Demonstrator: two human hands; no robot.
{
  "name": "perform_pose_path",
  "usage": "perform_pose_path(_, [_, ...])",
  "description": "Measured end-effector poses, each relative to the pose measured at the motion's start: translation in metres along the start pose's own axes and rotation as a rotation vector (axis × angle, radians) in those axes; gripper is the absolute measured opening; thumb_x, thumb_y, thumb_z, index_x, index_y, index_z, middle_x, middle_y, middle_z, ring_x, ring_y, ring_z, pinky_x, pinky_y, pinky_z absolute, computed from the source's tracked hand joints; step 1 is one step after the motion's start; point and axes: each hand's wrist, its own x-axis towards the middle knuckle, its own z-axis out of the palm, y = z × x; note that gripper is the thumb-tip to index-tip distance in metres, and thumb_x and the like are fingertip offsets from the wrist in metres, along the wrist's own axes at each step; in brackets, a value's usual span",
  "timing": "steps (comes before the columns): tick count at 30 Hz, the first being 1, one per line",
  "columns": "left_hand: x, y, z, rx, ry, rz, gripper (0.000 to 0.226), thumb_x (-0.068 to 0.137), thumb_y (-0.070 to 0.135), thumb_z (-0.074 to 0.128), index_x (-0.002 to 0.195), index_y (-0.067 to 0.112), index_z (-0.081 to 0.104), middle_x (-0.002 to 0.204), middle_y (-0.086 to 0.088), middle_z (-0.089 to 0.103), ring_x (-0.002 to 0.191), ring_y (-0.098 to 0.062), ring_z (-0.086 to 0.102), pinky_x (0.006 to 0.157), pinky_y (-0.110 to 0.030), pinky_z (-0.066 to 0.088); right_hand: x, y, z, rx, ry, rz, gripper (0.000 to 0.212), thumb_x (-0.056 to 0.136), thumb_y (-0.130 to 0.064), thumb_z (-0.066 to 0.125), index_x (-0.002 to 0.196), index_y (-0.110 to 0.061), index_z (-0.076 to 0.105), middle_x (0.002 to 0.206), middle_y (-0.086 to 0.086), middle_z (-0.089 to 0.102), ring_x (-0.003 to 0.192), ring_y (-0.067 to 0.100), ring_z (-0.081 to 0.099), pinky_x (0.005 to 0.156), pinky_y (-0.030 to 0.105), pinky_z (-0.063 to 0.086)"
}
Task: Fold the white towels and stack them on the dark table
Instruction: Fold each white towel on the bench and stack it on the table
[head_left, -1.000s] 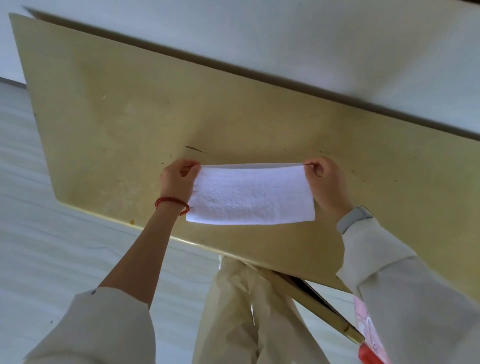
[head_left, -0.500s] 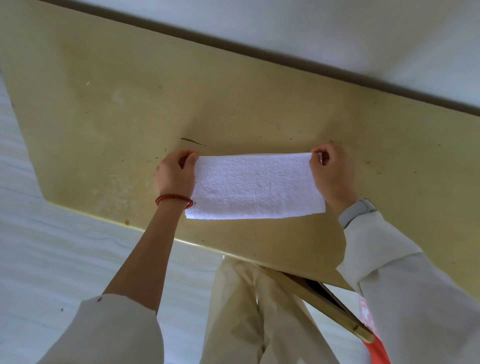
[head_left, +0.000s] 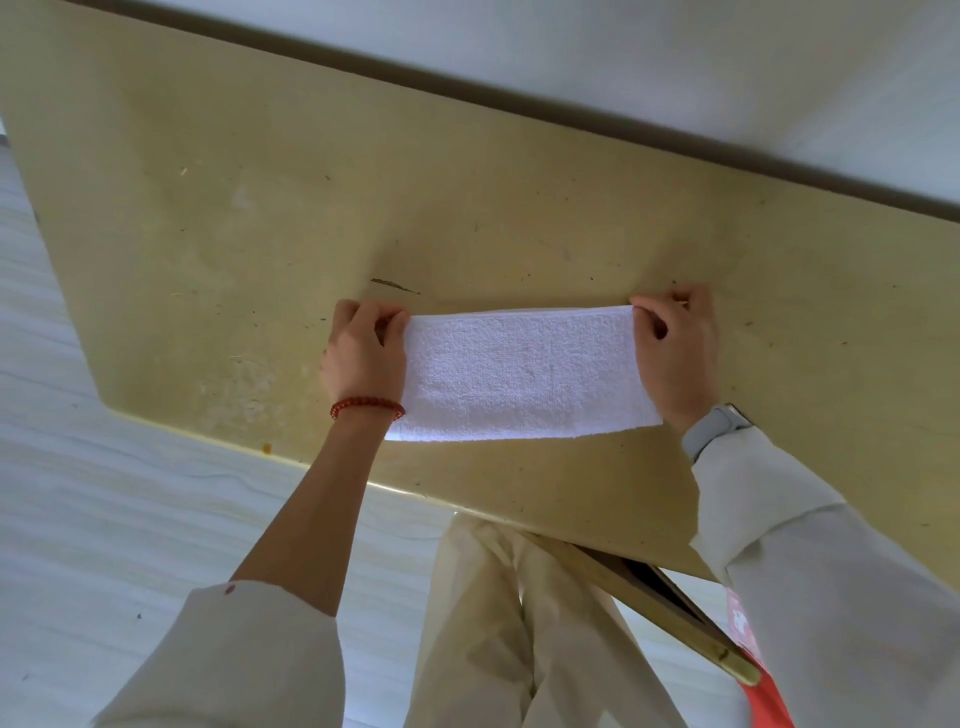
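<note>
A white towel (head_left: 522, 376), folded into a long strip, lies flat on the yellowish table (head_left: 260, 208) near its front edge. My left hand (head_left: 363, 353) pinches the towel's far left corner, with a red bead bracelet on the wrist. My right hand (head_left: 675, 348) pinches the far right corner; a grey watch shows at that wrist. Both hands hold the far edge just off the table surface. No other towels and no dark table are in view.
The table's front edge (head_left: 311, 462) runs diagonally below the towel, with pale wood-grain floor (head_left: 104, 519) to the left. A white wall (head_left: 623, 62) rises behind the table. A gold table leg (head_left: 649, 618) and my light trousers show below.
The view has shifted slightly closer and left. Both hands keep their pinch on the towel's far corners; the towel sits a little farther onto the table.
</note>
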Motion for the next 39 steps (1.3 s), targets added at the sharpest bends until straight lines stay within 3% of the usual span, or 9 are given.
perform_pose_path(3, [0.000,0.000,-0.002,-0.017,0.023,0.047,0.015,0.088,0.015,0.057,0.094,0.010,0.069,0.105,-0.007,0.055,0.084,-0.020,0.050,0.068,-0.026,0.039,-0.002,-0.001,-0.002,0.000,0.035,-0.018,0.021,0.090,-0.008,0.053,0.103,-0.001,0.068,0.104,0.022,0.054,0.080,0.020,0.050,0.073,0.028,0.045])
perform_pose_path(5, [-0.001,-0.002,-0.001,0.036,0.066,0.170,0.018,0.089,0.012,0.055,0.098,0.010,0.070,0.104,-0.009,0.059,0.094,-0.028,0.050,0.070,-0.027,0.038,-0.002,-0.005,-0.003,-0.045,0.104,-0.031,0.021,0.088,-0.010,0.052,0.101,-0.005,0.068,0.104,0.018,0.055,0.085,0.025,0.053,0.070,0.027,0.041])
perform_pose_path(8, [-0.002,0.002,0.008,0.106,0.126,0.414,0.020,0.085,0.016,0.054,0.093,0.013,0.072,0.092,-0.008,0.066,0.087,-0.034,0.054,0.070,-0.034,0.041,0.000,-0.022,0.005,-0.173,0.112,-0.256,0.023,0.085,-0.014,0.048,0.091,-0.011,0.069,0.090,0.013,0.061,0.081,0.030,0.057,0.067,0.033,0.043])
perform_pose_path(10, [-0.005,0.009,0.020,0.158,0.123,0.541,0.023,0.083,0.023,0.051,0.086,0.016,0.073,0.086,-0.004,0.068,0.086,-0.030,0.055,0.070,-0.034,0.039,0.000,-0.034,0.018,-0.267,0.021,-0.416,0.024,0.084,-0.019,0.046,0.087,-0.015,0.069,0.083,0.007,0.063,0.079,0.029,0.058,0.067,0.036,0.042])
perform_pose_path(13, [-0.008,0.017,0.038,0.183,0.111,0.631,0.022,0.081,0.027,0.052,0.078,0.021,0.073,0.081,0.002,0.067,0.088,-0.017,0.042,0.075,-0.029,0.029,-0.002,-0.040,0.035,-0.333,-0.043,-0.475,0.024,0.083,-0.022,0.045,0.078,-0.018,0.068,0.077,0.002,0.061,0.076,0.027,0.057,0.068,0.033,0.037])
perform_pose_path(19, [-0.006,0.012,0.049,0.170,0.251,0.666,0.011,0.076,0.019,0.067,0.066,0.022,0.070,0.076,0.007,0.067,0.086,-0.014,0.042,0.078,-0.030,0.027,-0.003,-0.033,0.044,-0.341,0.000,-0.500,0.015,0.082,-0.017,0.051,0.073,-0.018,0.064,0.075,0.000,0.059,0.075,0.025,0.055,0.069,0.032,0.034])
perform_pose_path(25, [-0.008,0.015,0.048,0.220,0.291,0.716,0.015,0.078,0.013,0.064,0.067,0.022,0.067,0.071,0.012,0.067,0.086,-0.013,0.044,0.078,-0.030,0.027,-0.002,-0.033,0.044,-0.280,-0.014,-0.533,0.014,0.083,-0.012,0.050,0.073,-0.014,0.059,0.071,0.000,0.058,0.070,0.024,0.054,0.066,0.033,0.038])
perform_pose_path(36, [-0.006,0.037,0.050,0.290,0.180,0.497,0.014,0.071,0.011,0.063,0.061,0.021,0.064,0.060,0.008,0.061,0.068,-0.022,0.056,0.074,-0.028,0.021,0.007,-0.042,0.048,-0.283,-0.058,-0.454,0.018,0.080,-0.016,0.044,0.072,-0.016,0.060,0.068,-0.003,0.060,0.067,0.024,0.055,0.066,0.035,0.037])
perform_pose_path(39, [-0.012,0.038,0.052,0.289,0.226,0.467,0.012,0.073,0.010,0.061,0.074,0.021,0.066,0.074,0.006,0.064,0.076,-0.023,0.058,0.077,-0.029,0.022,0.006,-0.042,0.046,-0.318,-0.027,-0.482,0.018,0.082,-0.015,0.045,0.075,-0.017,0.062,0.071,-0.002,0.062,0.071,0.024,0.057,0.071,0.036,0.039])
